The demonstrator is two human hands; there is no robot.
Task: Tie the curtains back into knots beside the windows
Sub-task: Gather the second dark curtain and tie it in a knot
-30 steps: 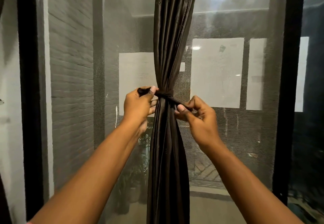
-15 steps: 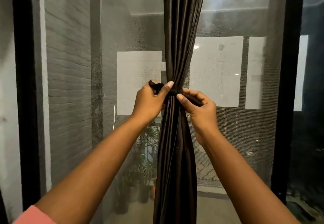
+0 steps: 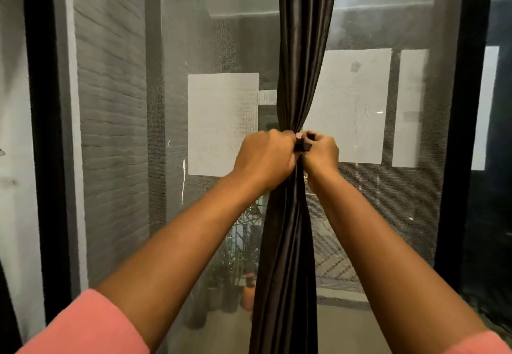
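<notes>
A dark brown curtain (image 3: 302, 48) hangs gathered into a narrow bundle in front of a mesh-screened window. A dark tie band (image 3: 303, 145) wraps the bundle at its narrowest point. My left hand (image 3: 266, 157) grips the band's end from the left, fingers curled tight against the fabric. My right hand (image 3: 321, 152) pinches the other end from the right. Both hands meet at the waist of the curtain, and the band's crossing is mostly hidden between them.
Black window frame posts stand at the left (image 3: 47, 132) and at the right (image 3: 460, 132). Behind the mesh screen (image 3: 221, 35) are a brick wall, lit white panels and potted plants (image 3: 235, 276) on a floor below.
Both hands have come together at the curtain's waist, drawing the band ends inward. The curtain bundle sits further right in view, and the camera has moved closer.
</notes>
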